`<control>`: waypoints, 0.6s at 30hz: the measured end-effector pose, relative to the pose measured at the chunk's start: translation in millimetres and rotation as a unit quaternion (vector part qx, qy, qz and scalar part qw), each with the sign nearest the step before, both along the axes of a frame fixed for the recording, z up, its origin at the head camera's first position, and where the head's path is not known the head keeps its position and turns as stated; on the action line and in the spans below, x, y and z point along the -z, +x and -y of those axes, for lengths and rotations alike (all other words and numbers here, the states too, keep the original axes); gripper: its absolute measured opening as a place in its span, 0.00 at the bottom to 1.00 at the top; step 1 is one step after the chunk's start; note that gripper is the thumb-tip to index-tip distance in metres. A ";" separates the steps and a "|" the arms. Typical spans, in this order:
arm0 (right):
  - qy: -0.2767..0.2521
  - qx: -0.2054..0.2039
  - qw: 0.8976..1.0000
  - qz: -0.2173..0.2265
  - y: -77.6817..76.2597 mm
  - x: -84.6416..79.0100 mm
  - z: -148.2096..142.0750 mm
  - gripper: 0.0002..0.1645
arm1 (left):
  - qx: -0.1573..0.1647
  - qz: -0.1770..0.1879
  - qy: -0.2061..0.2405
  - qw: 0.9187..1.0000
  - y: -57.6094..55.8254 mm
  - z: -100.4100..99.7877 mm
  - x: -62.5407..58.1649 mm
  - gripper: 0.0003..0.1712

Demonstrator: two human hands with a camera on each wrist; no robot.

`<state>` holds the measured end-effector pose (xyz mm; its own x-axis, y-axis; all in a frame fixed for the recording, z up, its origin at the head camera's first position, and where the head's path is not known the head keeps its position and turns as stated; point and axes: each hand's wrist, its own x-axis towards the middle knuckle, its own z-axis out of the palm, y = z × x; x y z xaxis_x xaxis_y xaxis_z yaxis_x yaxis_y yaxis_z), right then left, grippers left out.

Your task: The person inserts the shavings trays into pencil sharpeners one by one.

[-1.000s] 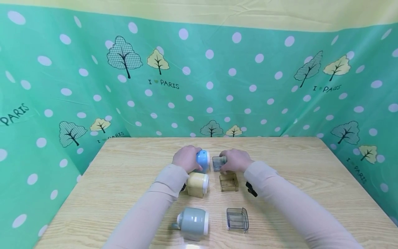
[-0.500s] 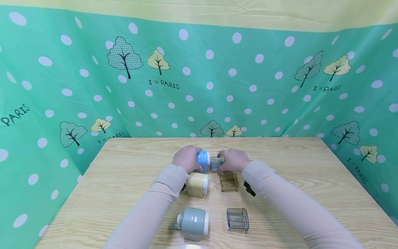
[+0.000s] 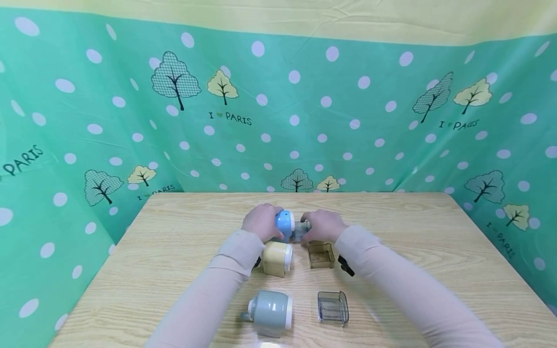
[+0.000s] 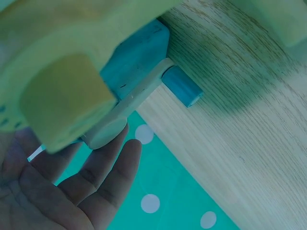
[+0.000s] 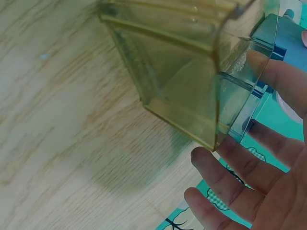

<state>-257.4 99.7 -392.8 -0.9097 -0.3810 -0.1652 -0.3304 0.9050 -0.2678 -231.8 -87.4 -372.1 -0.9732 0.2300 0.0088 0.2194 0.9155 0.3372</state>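
Observation:
My left hand (image 3: 262,221) grips a blue crank pencil sharpener (image 3: 285,223) lying on its side. In the left wrist view, its pale crank arm with a blue knob (image 4: 183,86) shows beside the fingers. My right hand (image 3: 325,225) pinches a clear smoky shavings drawer (image 3: 300,231), its near end at the blue sharpener's base. How far the drawer is inside cannot be told. Just nearer than my hands lie a yellow sharpener (image 3: 275,258) and an amber drawer (image 3: 320,255); these partly block both wrist views.
Closer to the front, a grey-blue sharpener (image 3: 271,309) lies with its crank to the left, and a clear grey drawer (image 3: 332,307) sits to its right. The wooden table (image 3: 183,251) ends at a green dotted curtain (image 3: 235,145) behind.
My right hand has moved left with the clear drawer, closing the gap to the blue sharpener. My left hand and the other things have stayed put.

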 end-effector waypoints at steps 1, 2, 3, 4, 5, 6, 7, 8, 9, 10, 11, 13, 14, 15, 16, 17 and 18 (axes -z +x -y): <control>0.000 -0.001 1.000 -0.001 0.6 -0.3 0.7 0.42 | 0.000 0.001 0.000 1.000 -0.1 -0.1 0.1 0.46; 0.000 -0.002 1.000 -0.001 0.8 -0.5 1.4 0.42 | 0.000 0.002 0.000 1.000 -0.1 -0.1 0.0 0.46; 0.000 -0.003 1.000 -0.001 1.2 -0.4 2.0 0.42 | 0.000 0.002 0.000 1.000 -0.2 0.0 0.0 0.46; 0.001 -0.004 1.000 -0.001 1.4 -0.7 2.6 0.42 | 0.000 0.002 0.000 1.000 -0.5 0.1 0.2 0.46; 0.002 -0.005 1.000 -0.001 1.6 -1.0 3.3 0.42 | 0.000 0.003 0.000 1.000 -0.9 0.1 0.7 0.46; 0.002 -0.006 1.000 -0.001 1.7 -1.1 3.9 0.42 | 0.001 0.003 0.000 1.000 -1.1 0.2 0.9 0.47; 0.003 -0.006 1.000 -0.001 1.8 -1.3 4.5 0.42 | 0.001 0.003 -0.001 1.000 -1.3 0.2 1.3 0.47; 0.004 -0.006 1.000 -0.001 2.0 -1.6 5.1 0.42 | 0.002 0.003 -0.001 1.000 -1.7 0.3 1.7 0.47; 0.004 -0.005 1.000 -0.001 2.0 -1.5 5.5 0.42 | 0.002 0.003 -0.001 1.000 -1.9 0.3 2.1 0.46; 0.004 -0.004 1.000 -0.001 2.0 -1.8 6.0 0.42 | 0.002 0.003 -0.002 1.000 -2.4 0.4 2.7 0.46; 0.003 -0.004 1.000 -0.001 2.1 -2.0 6.4 0.43 | 0.002 0.002 -0.003 1.000 -2.7 0.4 3.1 0.46; 0.003 -0.002 1.000 0.001 2.0 -1.9 7.0 0.43 | 0.002 0.001 -0.004 1.000 -2.9 0.3 3.2 0.46; 0.002 -0.002 1.000 0.001 1.9 -1.5 7.1 0.43 | 0.002 0.001 -0.004 1.000 -2.7 0.3 3.0 0.46; 0.001 -0.001 1.000 0.002 1.6 -1.3 7.3 0.43 | 0.001 0.000 -0.004 1.000 -2.3 0.2 2.6 0.46; 0.000 -0.002 1.000 0.002 1.3 -1.0 7.4 0.43 | 0.001 0.000 -0.005 1.000 -2.0 0.2 2.4 0.46; 0.000 -0.002 1.000 0.003 0.9 -0.3 7.5 0.43 | 0.001 0.000 -0.004 1.000 -1.4 0.1 1.9 0.46; -0.001 -0.001 1.000 0.003 0.5 0.3 7.6 0.43 | 0.002 0.001 -0.004 1.000 -1.0 0.0 1.4 0.46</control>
